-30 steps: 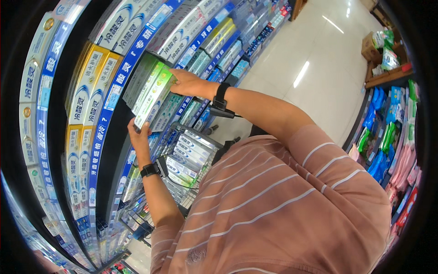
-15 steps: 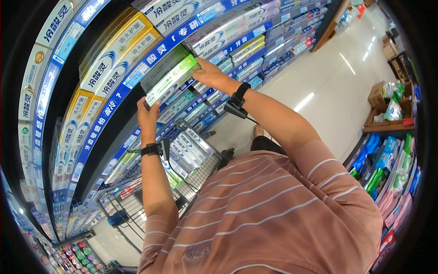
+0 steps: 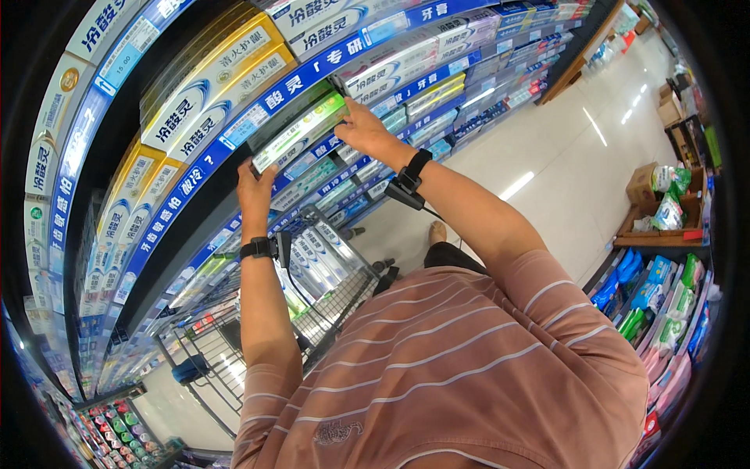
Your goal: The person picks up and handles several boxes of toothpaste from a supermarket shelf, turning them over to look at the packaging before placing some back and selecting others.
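A long green and white toothpaste box (image 3: 301, 131) lies in a shelf gap just beneath a blue label strip (image 3: 281, 98). At its left end, my left hand (image 3: 256, 190) grips it, with the thumb on the front face. My right hand (image 3: 366, 129) holds the right end, thumb and fingers at the corner. Part of the box's top is in the shadow of the strip. Behind my left wrist stands a wire shopping cart (image 3: 355, 295) with several white and blue toothpaste boxes (image 3: 319, 254) in it.
Shelves of toothpaste boxes curve along the left and top, with yellow and white boxes (image 3: 223, 90) stacked above the gap. At right are a wooden display bin (image 3: 664, 227) and bagged goods (image 3: 664, 293). Pale tiled floor (image 3: 539, 160) runs between.
The green and white box has gone deeper into the shelf gap, under the blue strip. My hands moved slightly with it, and the right-hand fingers shifted at its end.
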